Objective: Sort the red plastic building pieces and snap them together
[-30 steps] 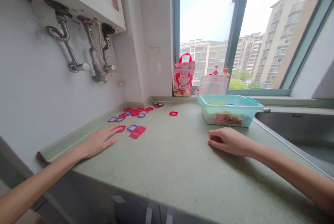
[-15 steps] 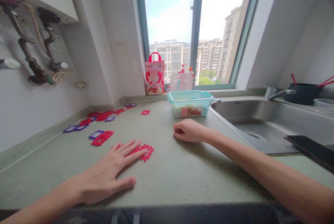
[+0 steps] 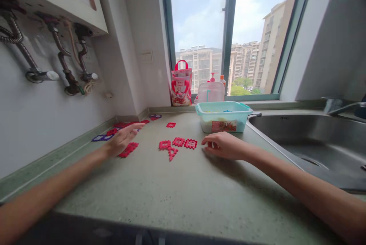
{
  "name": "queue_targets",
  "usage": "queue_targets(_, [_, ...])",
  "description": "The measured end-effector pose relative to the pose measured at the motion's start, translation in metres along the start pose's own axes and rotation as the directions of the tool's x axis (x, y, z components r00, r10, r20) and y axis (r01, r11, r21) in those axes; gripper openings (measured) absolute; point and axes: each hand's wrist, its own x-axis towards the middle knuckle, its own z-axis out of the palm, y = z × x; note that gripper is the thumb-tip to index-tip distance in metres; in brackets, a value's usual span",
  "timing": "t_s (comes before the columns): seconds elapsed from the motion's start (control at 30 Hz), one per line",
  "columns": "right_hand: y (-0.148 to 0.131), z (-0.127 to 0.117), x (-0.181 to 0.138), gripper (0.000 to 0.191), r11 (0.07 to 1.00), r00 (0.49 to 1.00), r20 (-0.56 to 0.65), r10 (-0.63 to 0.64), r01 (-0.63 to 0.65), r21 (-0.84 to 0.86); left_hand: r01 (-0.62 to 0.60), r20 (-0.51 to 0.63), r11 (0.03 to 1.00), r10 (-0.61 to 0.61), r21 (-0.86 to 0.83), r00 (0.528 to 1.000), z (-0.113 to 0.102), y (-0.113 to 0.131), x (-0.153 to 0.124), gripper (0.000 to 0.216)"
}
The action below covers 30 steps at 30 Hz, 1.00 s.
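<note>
Red interlocking plastic tiles with toothed edges lie in a loose group mid-counter: squares, among them a red square tile (image 3: 190,144), and a red triangle tile (image 3: 172,153). Just right of them rests my right hand (image 3: 225,145), fingers loosely bent and apart, with no tile seen in it. My left hand (image 3: 123,139), slightly blurred, hovers with fingers stretched over the left-hand heap of tiles, hiding part of it. Beside its wrist shows a red tile (image 3: 129,149), and farther left a purple tile (image 3: 98,138). A lone red tile (image 3: 171,125) lies farther back.
A turquoise tub (image 3: 225,117) with yellow and blue pieces stands behind my right hand. The steel sink (image 3: 286,134) lies to the right. A red-handled bag (image 3: 181,87) and a pump bottle (image 3: 212,78) stand by the window. Pipes (image 3: 67,69) run along the left wall.
My left hand has lifted off the near red tiles and moved over the left heap. Red tiles now lie together mid-counter. My right hand's fingers have loosened. The view has swung.
</note>
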Motion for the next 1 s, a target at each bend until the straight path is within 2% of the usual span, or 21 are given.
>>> queue_targets(0.07, [-0.003,0.002,0.000,0.029,1.000,1.000,0.024,-0.014,0.015,-0.021,0.130,-0.063,0.991,-0.132,-0.031,0.989,-0.015,-0.032,-0.016,0.050])
queue_targets(0.17, [-0.007,0.005,0.000,0.032,1.000,0.999,0.047,-0.008,0.009,-0.011,0.207,-0.056,0.978,-0.207,0.002,0.977,-0.022,-0.061,-0.035,0.047])
queue_targets(0.33, [-0.012,0.003,0.001,0.038,0.999,0.996,0.079,0.044,-0.046,0.025,0.224,0.013,0.946,-0.234,0.234,0.972,-0.020,-0.076,-0.043,0.042])
queue_targets(0.4, [-0.012,0.002,0.001,0.039,0.997,0.994,0.094,0.061,-0.065,0.045,0.253,0.014,0.896,-0.277,0.365,0.961,-0.025,-0.081,-0.045,0.041])
queue_targets(0.47, [-0.012,0.003,0.002,0.040,0.995,0.992,0.102,0.071,-0.078,0.061,0.303,-0.037,0.813,-0.329,0.497,0.944,-0.033,-0.087,-0.047,0.048])
queue_targets(0.57, [-0.012,0.007,0.003,0.038,0.994,0.992,0.107,0.070,-0.078,0.072,0.368,-0.164,0.686,-0.346,0.628,0.924,-0.048,-0.094,-0.040,0.051])
queue_targets(0.63, [-0.011,0.008,0.003,0.035,0.994,0.992,0.115,0.056,-0.066,0.085,0.387,-0.178,0.655,-0.363,0.649,0.915,-0.055,-0.097,-0.023,0.047])
queue_targets(0.7, [-0.011,0.009,0.002,0.034,0.993,0.992,0.120,0.048,-0.060,0.100,0.422,-0.121,0.654,-0.453,0.628,0.883,-0.058,-0.102,-0.001,0.047])
queue_targets(0.77, [-0.009,0.008,0.001,0.035,0.992,0.991,0.118,0.056,-0.069,0.108,0.482,-0.069,0.638,-0.559,0.601,0.826,-0.056,-0.109,0.017,0.049])
queue_targets(0.83, [-0.007,0.006,0.001,0.038,0.989,0.990,0.118,0.075,-0.089,0.115,0.522,-0.050,0.618,-0.616,0.587,0.786,-0.053,-0.119,0.025,0.050])
queue_targets(0.93, [-0.004,0.005,0.001,0.041,0.987,0.988,0.125,0.087,-0.102,0.122,0.508,0.004,0.627,-0.631,0.591,0.775,-0.049,-0.135,0.018,0.051])
queue_targets(1.0, [-0.003,0.005,0.001,0.039,0.989,0.988,0.129,0.084,-0.099,0.112,0.488,0.018,0.654,-0.608,0.578,0.793,-0.050,-0.145,0.008,0.050])
